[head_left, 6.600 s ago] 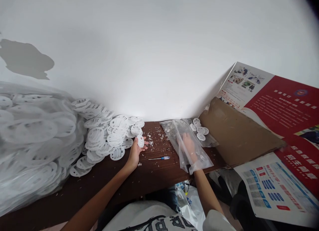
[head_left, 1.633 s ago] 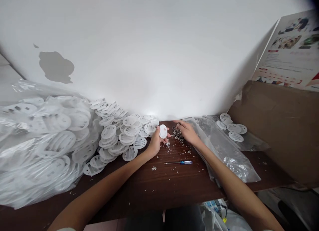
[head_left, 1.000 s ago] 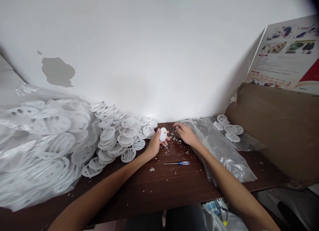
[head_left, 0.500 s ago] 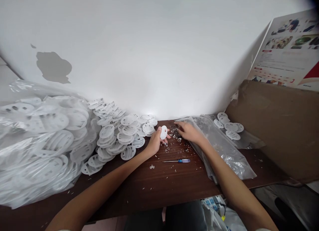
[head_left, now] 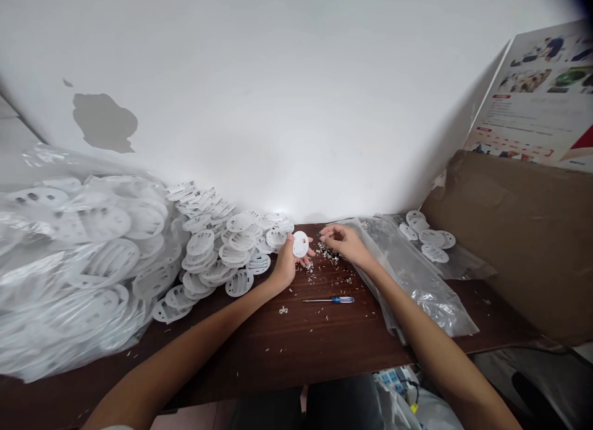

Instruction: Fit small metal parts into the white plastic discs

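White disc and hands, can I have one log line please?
left hand: holds white disc; right hand: at small metal parts; screwdriver: on table

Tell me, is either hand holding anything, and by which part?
The left hand holds a disc by its left edge. The right hand is at the metal bits; whether it holds one cannot be told.

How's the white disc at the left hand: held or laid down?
Held: the left hand grips the white disc, thumb at its left edge, fingers showing past its right.
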The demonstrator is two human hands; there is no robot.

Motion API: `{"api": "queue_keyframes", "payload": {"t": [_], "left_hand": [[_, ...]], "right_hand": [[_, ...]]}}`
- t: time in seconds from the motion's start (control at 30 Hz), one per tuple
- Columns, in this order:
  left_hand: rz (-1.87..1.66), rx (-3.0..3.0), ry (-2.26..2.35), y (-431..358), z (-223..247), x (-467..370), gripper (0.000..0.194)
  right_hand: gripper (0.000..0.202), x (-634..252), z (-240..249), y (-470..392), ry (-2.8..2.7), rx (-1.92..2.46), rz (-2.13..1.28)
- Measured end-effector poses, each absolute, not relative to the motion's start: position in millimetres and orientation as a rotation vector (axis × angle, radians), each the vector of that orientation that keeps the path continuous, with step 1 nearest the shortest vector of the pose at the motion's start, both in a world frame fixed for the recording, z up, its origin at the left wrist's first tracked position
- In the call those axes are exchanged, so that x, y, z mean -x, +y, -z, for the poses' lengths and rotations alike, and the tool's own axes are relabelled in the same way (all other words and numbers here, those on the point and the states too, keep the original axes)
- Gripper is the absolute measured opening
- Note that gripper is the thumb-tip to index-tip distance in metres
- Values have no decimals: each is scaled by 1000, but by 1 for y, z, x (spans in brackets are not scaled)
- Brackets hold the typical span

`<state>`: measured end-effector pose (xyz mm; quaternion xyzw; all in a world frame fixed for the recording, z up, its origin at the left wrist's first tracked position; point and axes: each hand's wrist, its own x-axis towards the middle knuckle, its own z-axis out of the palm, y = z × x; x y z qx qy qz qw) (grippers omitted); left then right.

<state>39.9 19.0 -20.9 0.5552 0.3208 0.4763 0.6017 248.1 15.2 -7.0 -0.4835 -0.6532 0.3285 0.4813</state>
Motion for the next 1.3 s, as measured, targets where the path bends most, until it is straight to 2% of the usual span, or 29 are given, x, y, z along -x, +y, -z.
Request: {"api": "queue_keyframes", "payload": {"t": [0.3, 0.43, 0.63, 0.77, 1.3], "left_hand": [[-1086, -1306, 753, 25, 32, -43, 78], [-1088, -1293, 746, 24, 31, -43, 76], [-1028, -1332, 717, 21, 26, -41, 81], [-981, -1319, 677, 19, 25, -40, 84], [-954, -1323, 688, 26, 43, -42, 82]], "right_hand": [[31, -216, 5, 0, -1286, 933, -1154], [33, -217, 6, 1, -1296, 915, -1188], [28, -219, 13, 6, -1340, 943, -905], [27, -216, 12, 5, -1302, 907, -900], [16, -192, 2, -24, -1666, 1035, -322]]}}
